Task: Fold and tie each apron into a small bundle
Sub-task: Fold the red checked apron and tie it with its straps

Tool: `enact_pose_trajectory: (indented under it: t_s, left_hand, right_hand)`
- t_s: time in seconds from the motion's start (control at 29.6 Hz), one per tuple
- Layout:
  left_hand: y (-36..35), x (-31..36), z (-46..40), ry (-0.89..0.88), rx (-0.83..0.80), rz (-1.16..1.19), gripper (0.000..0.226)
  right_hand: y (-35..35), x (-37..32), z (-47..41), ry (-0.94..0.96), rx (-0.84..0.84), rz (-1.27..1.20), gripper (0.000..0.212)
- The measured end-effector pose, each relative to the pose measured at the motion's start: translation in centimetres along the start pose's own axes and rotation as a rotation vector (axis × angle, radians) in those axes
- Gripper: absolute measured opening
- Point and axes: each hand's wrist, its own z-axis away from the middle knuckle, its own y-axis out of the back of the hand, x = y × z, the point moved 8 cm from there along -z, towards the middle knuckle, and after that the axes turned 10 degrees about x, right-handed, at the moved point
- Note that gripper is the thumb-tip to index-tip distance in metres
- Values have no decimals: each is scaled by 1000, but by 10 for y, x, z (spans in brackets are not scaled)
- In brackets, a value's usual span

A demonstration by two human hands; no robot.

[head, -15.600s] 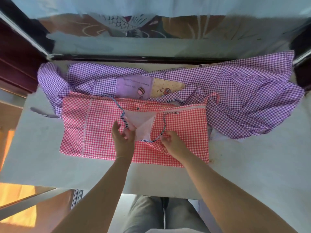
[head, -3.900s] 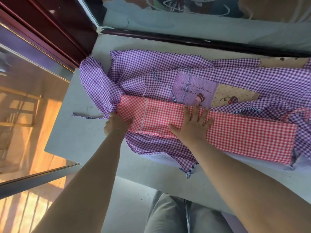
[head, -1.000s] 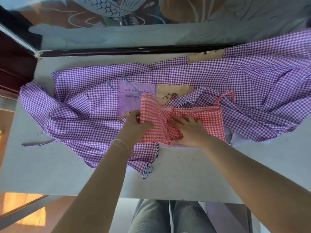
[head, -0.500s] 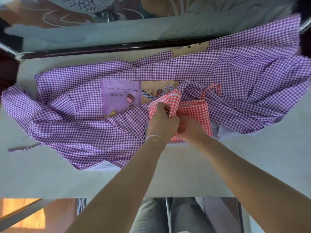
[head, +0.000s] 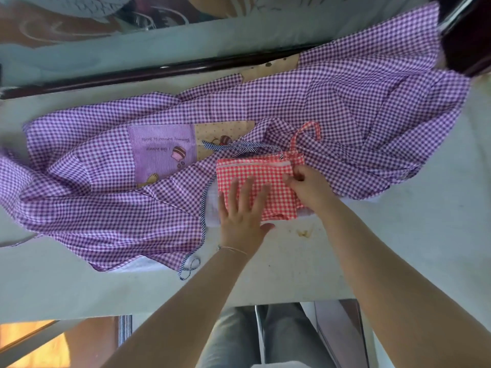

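- Your pale tabletop (head: 398, 251) carries the spread purple gingham apron (head: 345, 102).
- A small yellowish crumb (head: 303, 233) lies on it near your folded red apron (head: 268, 179).

red-white gingham apron (head: 261, 179); purple-white gingham apron (head: 332, 102); blue-striped tie (head: 203, 224).

purple apron (head: 345, 107) crowds far side, near table (head: 292, 261) — bare

a red checked apron (head: 261, 179), folded into a small square, lies on a spread purple checked apron (head: 332, 102) on a pale table (head: 398, 243). the left hand (head: 240, 216) presses flat on its near left part; the right hand (head: 309, 185) pinches its right edge.
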Motion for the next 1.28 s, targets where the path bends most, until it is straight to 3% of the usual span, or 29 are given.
enact_pose_trajectory:
  t_s: [0.07,0.17,0.3,0.37,0.47,0.61,0.68,0.74,0.91,0.98,1.08,1.18,1.28]
  left_hand:
    - [-7,-30,8,7,-48,-14,88]
    - [-10,-48,7,35,-93,103,82]
    - [-8,-49,3,58,-97,100,78]
    - [-5,-49,5,84,-68,115,73]
    - [-4,-47,12,166,-60,156,73]
    - [-10,-56,23,407,-62,290,78]
    - [-6,-62,27,561,-17,457,76]
    - [-2,-68,31,699,36,685,69]
    - [-14,-96,33,960,24,1188,58]
    - [-9,-104,32,897,-23,1161,54]
    - [-4,-95,27,807,-145,1108,54]
    - [-10,-97,29,796,-353,1153,77]
    - [-2,-95,33,795,-560,1601,95]
  right_hand:
    - [0,1,2,28,18,-15,36]
    - [-4,8,3,42,27,-64,39]
    - [-1,-3,10,273,312,371,55]
    - [-5,-11,16,314,356,326,51]
    - [-21,-10,16,125,189,35,51]
    - [-58,-10,23,-231,-167,-625,64]
    - [-77,-11,31,-380,-339,-921,48]
    - [-92,-15,37,-434,-415,-1069,30]
    - [-117,-35,42,-420,-490,-1097,40]
    - [-127,-48,46,-428,-557,-1091,37]
    - [-131,-56,46,-435,-613,-1021,49]
    - [-134,-62,45,-396,-581,-888,44]
    - [-132,-66,45,-255,-514,-716,58]
